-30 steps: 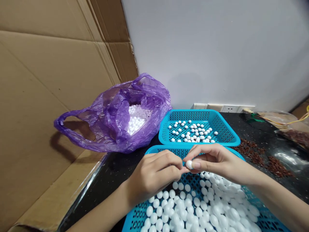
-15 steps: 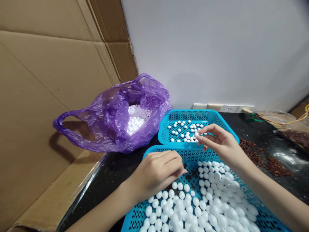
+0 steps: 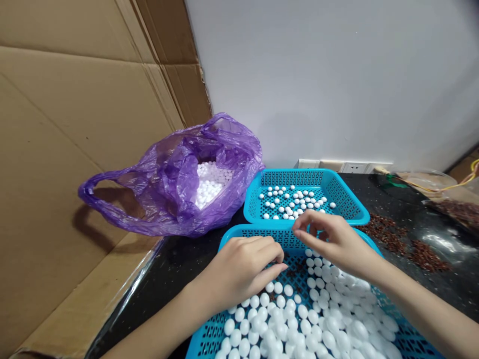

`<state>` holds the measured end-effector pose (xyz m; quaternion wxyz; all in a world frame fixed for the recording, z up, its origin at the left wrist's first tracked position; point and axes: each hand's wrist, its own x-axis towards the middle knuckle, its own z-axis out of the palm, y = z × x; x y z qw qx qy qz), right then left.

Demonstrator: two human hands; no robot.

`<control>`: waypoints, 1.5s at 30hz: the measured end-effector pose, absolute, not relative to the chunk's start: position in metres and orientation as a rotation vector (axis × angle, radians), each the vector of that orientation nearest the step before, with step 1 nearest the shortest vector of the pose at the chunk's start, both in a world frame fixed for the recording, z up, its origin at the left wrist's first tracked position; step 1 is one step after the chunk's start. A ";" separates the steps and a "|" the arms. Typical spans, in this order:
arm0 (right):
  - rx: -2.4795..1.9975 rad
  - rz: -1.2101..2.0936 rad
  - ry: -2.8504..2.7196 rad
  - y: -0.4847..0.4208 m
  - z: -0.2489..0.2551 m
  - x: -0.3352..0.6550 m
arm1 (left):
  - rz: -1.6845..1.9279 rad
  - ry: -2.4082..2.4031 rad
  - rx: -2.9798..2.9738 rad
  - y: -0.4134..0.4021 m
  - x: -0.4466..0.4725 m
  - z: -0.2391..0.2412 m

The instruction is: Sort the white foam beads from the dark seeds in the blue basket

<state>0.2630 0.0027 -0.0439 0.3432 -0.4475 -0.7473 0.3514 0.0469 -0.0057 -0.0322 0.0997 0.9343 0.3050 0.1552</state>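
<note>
Small white balls [image 3: 277,319] fill much of a blue plastic basket [image 3: 209,331] in front of me. Over its left side is my left hand [image 3: 250,269], fingers curled under and thumb stretched along them; the palm is hidden. My right hand [image 3: 333,239] hovers at the basket's far rim, thumb and forefinger tips close together with no ball showing between them. Just behind stands a smaller blue basket [image 3: 354,202], with white balls [image 3: 290,212] scattered over its bottom. Dark reddish-brown bits [image 3: 297,267] lie on the near basket's floor between my hands.
A purple plastic bag [image 3: 168,199] of white balls leans left of the baskets. Reddish-brown bits [image 3: 426,257] lie in piles on the black tabletop [image 3: 445,289] at right. Cardboard [image 3: 75,124] stands on the left; wall sockets [image 3: 354,168] and a yellow wire [image 3: 445,188] are at the back.
My right hand has drawn back toward me from over the small basket, and the white ball in its fingertips no longer shows there. My left thumb has parted slightly from the forefinger.
</note>
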 end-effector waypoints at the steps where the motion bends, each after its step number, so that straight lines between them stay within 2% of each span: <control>1: -1.196 0.821 -2.092 0.000 -0.045 0.262 | 0.420 0.934 2.758 -0.006 0.047 -0.033; 5: -1.341 0.474 -2.487 -0.008 -0.051 0.263 | 0.190 1.067 2.752 -0.006 0.048 -0.034; 10: -1.376 0.170 -2.674 -0.013 -0.055 0.264 | 0.017 1.245 2.697 -0.006 0.048 -0.035; 28: -1.372 -0.017 -2.736 -0.012 -0.058 0.264 | 0.027 1.290 2.604 -0.004 0.040 -0.041; 33: -1.373 -0.001 -2.734 -0.014 -0.055 0.261 | 0.038 1.278 2.648 -0.004 0.041 -0.037; 39: -1.214 0.323 -2.693 -0.016 -0.047 0.256 | -0.013 1.295 2.674 -0.006 0.039 -0.036; 45: -1.124 0.497 -2.635 -0.015 -0.043 0.256 | -0.060 1.285 2.708 -0.009 0.042 -0.033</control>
